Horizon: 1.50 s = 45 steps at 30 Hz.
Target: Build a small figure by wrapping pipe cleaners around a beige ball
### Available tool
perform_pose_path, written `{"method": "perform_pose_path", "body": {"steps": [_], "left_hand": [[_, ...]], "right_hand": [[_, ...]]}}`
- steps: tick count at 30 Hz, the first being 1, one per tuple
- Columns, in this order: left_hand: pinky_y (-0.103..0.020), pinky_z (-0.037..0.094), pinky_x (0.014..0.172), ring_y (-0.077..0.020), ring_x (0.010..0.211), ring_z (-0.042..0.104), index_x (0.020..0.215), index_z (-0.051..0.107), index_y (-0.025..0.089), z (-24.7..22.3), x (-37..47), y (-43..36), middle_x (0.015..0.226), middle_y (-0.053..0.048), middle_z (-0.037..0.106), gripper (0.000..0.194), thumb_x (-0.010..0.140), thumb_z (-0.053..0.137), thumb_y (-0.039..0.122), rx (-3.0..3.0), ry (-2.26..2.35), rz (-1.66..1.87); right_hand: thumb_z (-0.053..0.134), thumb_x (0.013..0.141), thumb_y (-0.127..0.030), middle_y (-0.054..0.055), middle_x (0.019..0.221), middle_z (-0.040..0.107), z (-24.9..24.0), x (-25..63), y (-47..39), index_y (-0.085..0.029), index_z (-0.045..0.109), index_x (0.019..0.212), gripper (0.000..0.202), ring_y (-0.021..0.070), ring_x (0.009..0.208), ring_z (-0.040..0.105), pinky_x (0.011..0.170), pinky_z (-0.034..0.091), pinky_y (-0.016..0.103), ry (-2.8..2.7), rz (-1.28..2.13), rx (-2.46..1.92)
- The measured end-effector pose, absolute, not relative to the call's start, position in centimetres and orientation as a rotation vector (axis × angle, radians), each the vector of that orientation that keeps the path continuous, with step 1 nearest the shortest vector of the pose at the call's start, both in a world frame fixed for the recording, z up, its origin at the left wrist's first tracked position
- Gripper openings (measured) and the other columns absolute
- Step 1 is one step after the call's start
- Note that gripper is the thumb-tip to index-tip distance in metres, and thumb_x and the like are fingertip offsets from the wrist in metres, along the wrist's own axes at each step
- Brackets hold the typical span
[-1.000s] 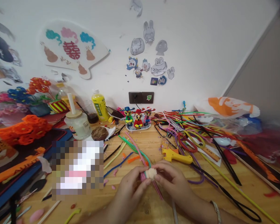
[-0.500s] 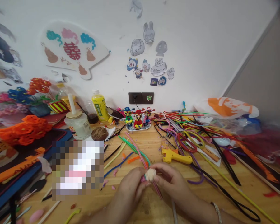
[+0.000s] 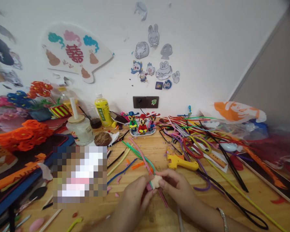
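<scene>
My left hand (image 3: 135,196) and right hand (image 3: 177,187) meet low in the middle of the frame, fingertips of both pinched narrow around a small beige coiled piece (image 3: 156,181) that sits on a bundle of pink and green pipe cleaners (image 3: 141,154) running up and left across the wooden table (image 3: 232,196). Just above and right of my right hand lies a yellow glue gun (image 3: 182,162), with a tangle of coloured pipe cleaners (image 3: 198,135) further right. Toward the back centre stand three small figurines (image 3: 142,124), and a yellow bottle (image 3: 102,110) is left of them.
</scene>
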<state>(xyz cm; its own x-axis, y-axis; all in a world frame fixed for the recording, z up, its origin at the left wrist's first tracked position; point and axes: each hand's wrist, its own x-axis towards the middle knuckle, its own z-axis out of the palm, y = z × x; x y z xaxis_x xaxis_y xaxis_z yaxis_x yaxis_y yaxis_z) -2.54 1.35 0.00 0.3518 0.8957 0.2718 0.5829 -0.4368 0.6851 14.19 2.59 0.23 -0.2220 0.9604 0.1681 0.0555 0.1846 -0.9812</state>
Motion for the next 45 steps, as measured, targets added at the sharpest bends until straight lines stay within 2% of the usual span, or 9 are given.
{"method": "perform_pose_path", "body": {"steps": [7, 11, 14, 20, 23, 27, 32, 37, 45], "left_hand": [[-0.029, 0.049, 0.071, -0.0172, 0.077, 0.060, 0.094, 0.053, 0.021, 0.1, -2.3, 1.5, 0.085, -0.003, 0.065, 0.014, 0.081, 0.051, 0.025, 1.928, 1.332, 0.940], [-0.026, 0.049, 0.065, -0.0158, 0.070, 0.058, 0.083, 0.052, 0.020, -0.4, -2.1, 1.6, 0.077, -0.002, 0.061, 0.006, 0.081, 0.048, 0.017, 2.036, 1.317, 0.981], [-0.024, 0.048, 0.062, -0.0140, 0.066, 0.054, 0.076, 0.049, 0.020, -0.6, -2.0, 1.8, 0.072, 0.000, 0.056, 0.009, 0.081, 0.046, 0.013, 2.132, 1.268, 1.019], [-0.022, 0.047, 0.064, -0.0130, 0.069, 0.054, 0.082, 0.048, 0.021, -0.3, -2.1, 1.8, 0.076, 0.000, 0.055, 0.014, 0.080, 0.045, 0.008, 2.195, 1.197, 1.061], [-0.024, 0.047, 0.065, -0.0141, 0.073, 0.055, 0.089, 0.051, 0.021, 0.0, -2.2, 1.7, 0.080, -0.002, 0.055, 0.016, 0.081, 0.045, 0.008, 2.266, 1.124, 1.064], [-0.026, 0.047, 0.064, -0.0153, 0.073, 0.055, 0.093, 0.053, 0.021, -0.1, -2.4, 1.7, 0.080, -0.003, 0.055, 0.016, 0.082, 0.045, 0.012, 2.283, 1.124, 1.079], [-0.033, 0.047, 0.078, -0.0196, 0.090, 0.056, 0.109, 0.044, 0.022, -0.3, -2.4, 1.7, 0.098, -0.007, 0.059, 0.031, 0.080, 0.053, 0.022, 2.020, 1.289, 1.024], [-0.029, 0.046, 0.073, -0.0175, 0.081, 0.058, 0.095, 0.054, 0.022, 0.4, -2.2, 1.5, 0.087, -0.003, 0.063, 0.014, 0.083, 0.048, 0.025, 1.948, 1.266, 0.915], [-0.026, 0.044, 0.066, -0.0164, 0.072, 0.055, 0.085, 0.055, 0.019, 0.4, -2.1, 1.7, 0.078, -0.004, 0.062, 0.014, 0.084, 0.045, 0.029, 1.909, 1.216, 0.932]], "right_hand": [[0.058, 0.076, -0.029, 0.008, 0.094, 0.067, -0.1, 14.3, 2.8, -0.018, 0.063, 0.101, 0.028, 0.0219, 0.087, 0.061, 0.079, 0.048, 0.036, -1.611, 1.167, -1.030], [0.059, 0.076, -0.029, 0.009, 0.092, 0.068, -0.1, 14.2, 2.9, -0.018, 0.067, 0.095, 0.024, 0.0221, 0.087, 0.061, 0.080, 0.046, 0.036, -1.631, 1.125, -1.044], [0.061, 0.074, -0.031, 0.008, 0.091, 0.067, 0.0, 14.1, 3.0, -0.020, 0.069, 0.091, 0.022, 0.0219, 0.087, 0.060, 0.080, 0.046, 0.036, -1.619, 1.081, -1.030], [0.063, 0.072, -0.039, 0.007, 0.088, 0.066, 0.1, 13.9, 3.0, -0.020, 0.069, 0.088, 0.025, 0.0207, 0.086, 0.060, 0.080, 0.046, 0.034, -1.457, 1.260, -0.961], [0.064, 0.071, -0.041, 0.005, 0.088, 0.067, 0.5, 13.9, 3.1, -0.020, 0.066, 0.094, 0.031, 0.0195, 0.083, 0.060, 0.076, 0.046, 0.032, -1.314, 1.478, -0.977], [0.066, 0.069, -0.042, 0.002, 0.074, 0.066, 0.4, 14.1, 3.5, -0.018, 0.065, 0.092, 0.034, 0.0144, 0.063, 0.059, 0.062, 0.046, 0.028, -1.271, 1.671, -0.912], [0.073, 0.062, -0.038, 0.002, 0.080, 0.066, -0.5, 14.2, 3.7, -0.019, 0.064, 0.084, 0.031, 0.0173, 0.078, 0.060, 0.072, 0.046, 0.030, -1.270, 1.590, -0.863], [0.072, 0.063, -0.039, 0.002, 0.080, 0.062, -1.1, 14.0, 3.6, -0.020, 0.066, 0.079, 0.026, 0.0164, 0.077, 0.058, 0.070, 0.047, 0.029, -1.329, 1.428, -0.800], [0.072, 0.065, -0.036, 0.002, 0.080, 0.065, -0.4, 14.2, 3.6, -0.021, 0.064, 0.084, 0.026, 0.0163, 0.078, 0.060, 0.072, 0.047, 0.030, -1.314, 1.538, -0.845]]}}
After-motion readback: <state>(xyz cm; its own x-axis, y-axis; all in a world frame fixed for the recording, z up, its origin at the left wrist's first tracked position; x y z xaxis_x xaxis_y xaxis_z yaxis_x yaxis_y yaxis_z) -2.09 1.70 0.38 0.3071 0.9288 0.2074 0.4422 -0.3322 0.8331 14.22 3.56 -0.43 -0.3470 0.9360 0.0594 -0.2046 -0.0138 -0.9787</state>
